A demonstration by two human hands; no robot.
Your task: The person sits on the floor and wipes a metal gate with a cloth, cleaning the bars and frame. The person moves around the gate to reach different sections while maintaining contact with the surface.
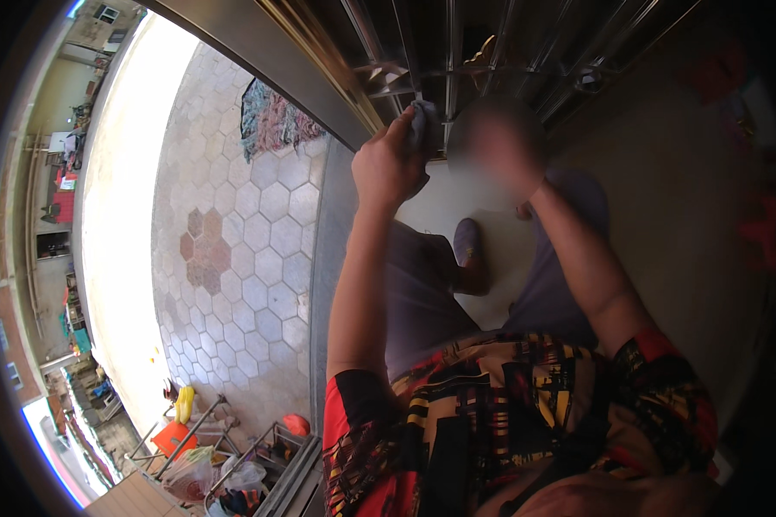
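Observation:
My left hand (390, 165) grips a crumpled grey cloth (421, 123) and presses it near the lower part of a dark metal door (420, 39) with raised shiny bars. A gold-coloured frame edge (336, 58) runs just left of the cloth. Beside it, my right hand (501, 145) reaches towards the same door, but a blurred patch covers it, so its fingers and anything in them are hidden. Gold ornament (482, 52) and a faceted metal boss (388, 74) show on the bars.
Below me are my bent legs and a grey shoe (467, 239) on a pale floor (420, 194). Left of the threshold (339, 213) lies hexagonal paving (265, 220) with a shaggy multicoloured mat (278, 119). A metal rack (194, 426) with bags stands at lower left.

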